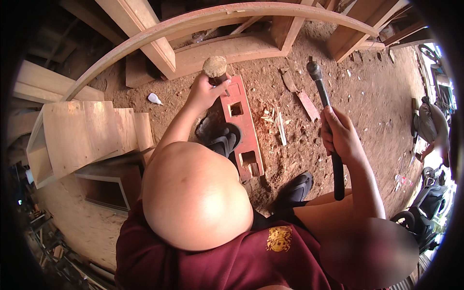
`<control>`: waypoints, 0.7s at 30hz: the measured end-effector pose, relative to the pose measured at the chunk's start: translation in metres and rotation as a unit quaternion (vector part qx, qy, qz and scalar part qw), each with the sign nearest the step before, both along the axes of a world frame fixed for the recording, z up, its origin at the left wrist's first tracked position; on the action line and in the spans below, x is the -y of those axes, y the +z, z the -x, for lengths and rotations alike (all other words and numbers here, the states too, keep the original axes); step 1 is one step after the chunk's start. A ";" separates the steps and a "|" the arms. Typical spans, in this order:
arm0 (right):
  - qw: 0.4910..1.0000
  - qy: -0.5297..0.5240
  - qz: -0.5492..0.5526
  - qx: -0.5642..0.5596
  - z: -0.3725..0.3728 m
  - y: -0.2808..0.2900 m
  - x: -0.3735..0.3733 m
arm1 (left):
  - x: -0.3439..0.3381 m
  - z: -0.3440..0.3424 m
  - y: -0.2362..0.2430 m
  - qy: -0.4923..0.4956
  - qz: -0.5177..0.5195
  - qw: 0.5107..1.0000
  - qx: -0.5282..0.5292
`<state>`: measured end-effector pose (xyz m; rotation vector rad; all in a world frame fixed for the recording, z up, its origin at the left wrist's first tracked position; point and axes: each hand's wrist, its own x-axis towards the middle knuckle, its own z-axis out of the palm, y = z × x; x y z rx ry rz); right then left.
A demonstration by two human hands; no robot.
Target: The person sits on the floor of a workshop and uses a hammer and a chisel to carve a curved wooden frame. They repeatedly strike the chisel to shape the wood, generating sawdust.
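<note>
Gripping a chisel (216,67) upper centre, left hand (205,92) over the board (241,125) (reddish); right hand (340,135) clamps a hammer (326,111), hands apart.

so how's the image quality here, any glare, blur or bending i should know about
Head view: strong fisheye, so the long wooden beam bows into an arc and a black rim frames the picture; glare washes out the raised knee and the far right edge; the left side lies in shadow; the chisel in the left hand and the hammer in the right hand look sharp.
</note>
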<state>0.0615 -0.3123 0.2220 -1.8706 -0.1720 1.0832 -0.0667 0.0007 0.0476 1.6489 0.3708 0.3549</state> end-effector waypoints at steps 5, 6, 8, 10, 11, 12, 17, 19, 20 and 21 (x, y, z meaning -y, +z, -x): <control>1.000 0.010 0.011 0.003 -0.001 -0.001 0.001 | 0.003 0.001 0.005 0.001 -0.012 1.000 0.000; 1.000 0.012 0.006 0.004 -0.001 -0.001 0.001 | 0.003 0.001 0.005 0.004 -0.013 1.000 0.004; 1.000 0.015 -0.004 0.006 -0.001 -0.002 0.000 | 0.003 0.002 0.005 0.010 -0.015 1.000 0.010; 1.000 0.016 -0.004 0.009 0.000 0.001 -0.004 | 0.002 0.002 0.003 0.008 -0.021 1.000 0.015; 1.000 0.019 -0.004 0.011 0.000 0.002 -0.006 | 0.000 0.003 0.001 0.008 -0.024 1.000 0.017; 1.000 0.023 -0.004 0.010 0.000 0.002 -0.008 | -0.002 0.004 -0.002 0.009 -0.034 0.999 0.027; 1.000 0.024 -0.011 -0.003 0.000 0.002 -0.009 | -0.003 0.003 -0.007 0.008 -0.043 0.999 0.032; 1.000 0.023 0.000 0.005 0.002 0.002 -0.010 | 0.000 0.002 -0.005 0.013 -0.012 0.999 0.027; 1.000 0.024 0.004 0.009 0.003 0.002 -0.011 | 0.001 0.003 -0.003 0.017 0.002 1.000 0.024; 1.000 0.024 0.004 0.007 0.003 0.002 -0.011 | 0.001 0.003 -0.004 0.019 -0.002 0.999 0.027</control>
